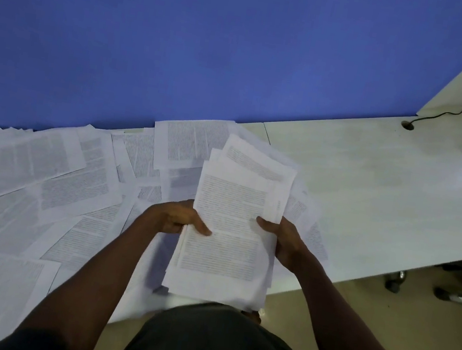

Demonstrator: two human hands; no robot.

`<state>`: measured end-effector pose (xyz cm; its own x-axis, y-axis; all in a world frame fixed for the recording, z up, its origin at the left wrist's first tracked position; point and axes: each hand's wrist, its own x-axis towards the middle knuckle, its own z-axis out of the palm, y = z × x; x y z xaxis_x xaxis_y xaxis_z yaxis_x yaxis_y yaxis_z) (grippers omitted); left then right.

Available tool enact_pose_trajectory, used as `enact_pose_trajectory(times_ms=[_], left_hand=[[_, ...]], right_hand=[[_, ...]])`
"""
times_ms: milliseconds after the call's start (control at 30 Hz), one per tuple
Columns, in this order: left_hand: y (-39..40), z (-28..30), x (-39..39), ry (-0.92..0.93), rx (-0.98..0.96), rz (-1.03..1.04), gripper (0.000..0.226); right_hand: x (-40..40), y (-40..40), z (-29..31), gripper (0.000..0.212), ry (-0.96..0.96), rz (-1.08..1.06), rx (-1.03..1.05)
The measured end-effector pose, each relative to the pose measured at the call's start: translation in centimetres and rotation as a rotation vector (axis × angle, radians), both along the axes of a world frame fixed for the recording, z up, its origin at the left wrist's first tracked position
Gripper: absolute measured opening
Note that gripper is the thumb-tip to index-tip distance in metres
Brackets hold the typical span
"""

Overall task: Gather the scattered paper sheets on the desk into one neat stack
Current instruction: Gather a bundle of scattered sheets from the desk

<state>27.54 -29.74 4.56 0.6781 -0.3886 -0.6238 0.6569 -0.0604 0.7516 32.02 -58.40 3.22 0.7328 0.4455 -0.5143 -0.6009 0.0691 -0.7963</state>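
Printed loose sheets (pixel 42 185) are seen spread across the left of a pale desk (pixel 387 183) backed by a blue partition (pixel 185 33); a black cable (pixel 442 113) is fed into a hole at the right. An uneven paper stack (pixel 230 234) is gripped above the desk's near edge, clasped at its sides by the left hand (pixel 178 218) and right hand (pixel 283 239).

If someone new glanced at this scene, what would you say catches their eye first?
First, the bundle of printed sheets gripped at centre by the left hand and right hand. Next, the loose sheets overlapping across the desk's left half, under the big blue partition behind.
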Motion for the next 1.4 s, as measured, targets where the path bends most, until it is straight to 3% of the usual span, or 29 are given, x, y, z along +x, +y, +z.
enact_pose_trajectory(times_ms=[67, 167, 233, 333, 433, 533, 700, 800, 833, 900, 1000, 1133, 1267, 1400], left_hand=[[0.3, 0.5, 0.3, -0.006, -0.012, 0.024, 0.058], [0.5, -0.5, 0.3, 0.004, -0.111, 0.258, 0.052], [0.2, -1.5, 0.1, 0.013, -0.062, 0.363, 0.05], [0.7, -3.7, -0.4, 0.124, 0.044, 0.874, 0.049], [1.9, -6.2, -1.0, 0.232, -0.012, 1.129, 0.065], [1.4, -7.3, -1.9, 0.274, -0.113, 1.188, 0.069], [-1.0, -6.8, -2.7, 0.292, -0.196, 1.031, 0.066], [2.7, -3.7, -3.0, 0.242, -0.068, 0.934, 0.032], [4.9, -2.9, -2.9, 0.211, -0.027, 0.924, 0.03], [9.0, -1.2, -2.2, 0.157, 0.016, 0.88, 0.04], [11.1, 1.2, -0.7, 0.154, 0.115, 0.594, 0.034], [10.0, 0.9, 0.0, 0.266, 0.116, 0.25, 0.041], [9.4, -0.8, -0.4, 0.248, 0.156, 0.223, 0.054], [8.9, -0.7, -0.7, 0.174, 0.148, 0.29, 0.089]], right_hand=[[0.4, 0.5, 0.4, 0.046, -0.012, -0.046, -0.031], [0.5, 1.7, 0.5, 0.05, -0.059, 0.121, -0.105], [0.5, 2.2, -0.1, 0.048, -0.035, 0.081, -0.139], [-0.1, 2.1, -0.8, 0.049, 0.048, 0.09, -0.205], [-1.2, 0.9, -2.0, 0.048, 0.194, 0.073, -0.132], [-2.5, 0.5, -3.0, 0.032, 0.276, -0.09, 0.032], [-3.5, 2.7, -4.6, 0.046, 0.218, -0.153, -0.045], [-3.3, 0.6, -4.5, 0.053, 0.137, -0.047, -0.023], [-3.2, -0.4, -4.2, 0.056, 0.113, 0.016, -0.018], [-2.6, -1.7, -3.3, 0.05, 0.092, 0.114, -0.039], [-1.9, -1.5, -2.4, 0.037, 0.108, 0.166, -0.035], [-2.0, -0.1, -2.8, 0.063, 0.11, 0.032, -0.016], [-3.1, 0.4, -3.6, 0.055, 0.13, -0.007, 0.043], [-3.3, 0.6, -3.6, 0.07, 0.109, 0.095, 0.084]])
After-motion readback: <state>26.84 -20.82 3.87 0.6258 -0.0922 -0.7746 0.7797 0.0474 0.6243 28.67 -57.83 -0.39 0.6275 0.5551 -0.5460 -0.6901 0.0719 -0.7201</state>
